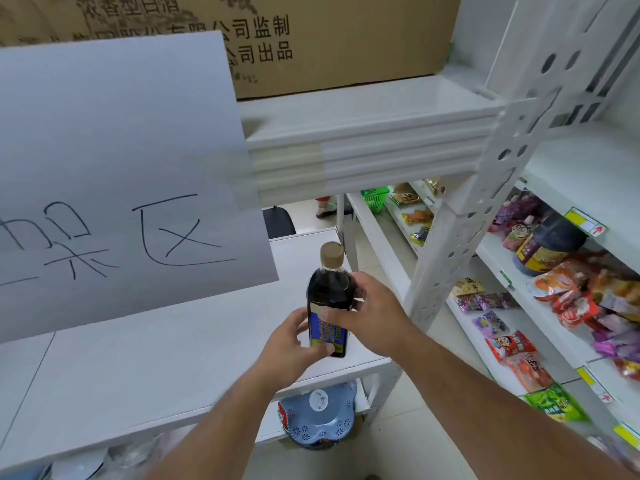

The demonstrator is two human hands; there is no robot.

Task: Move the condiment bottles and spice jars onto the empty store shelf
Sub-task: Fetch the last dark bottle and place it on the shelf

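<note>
While both hands grip it, the dark sauce bottle [330,299] stands upright at the right front corner of the white shelf [145,368]. Up-left of the grip: a paper sign [114,161] with handwritten characters. Above: a cardboard box [346,39] on the upper shelf. Right of the grip: snack packets [568,299] on store racks. Left hand [291,344] wraps the blue label; right hand [374,313] curls around the bottle's shoulder.

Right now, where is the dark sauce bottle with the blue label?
The dark sauce bottle with the blue label stands upright near the right front corner of the white shelf, held between left hand and right hand.
</note>
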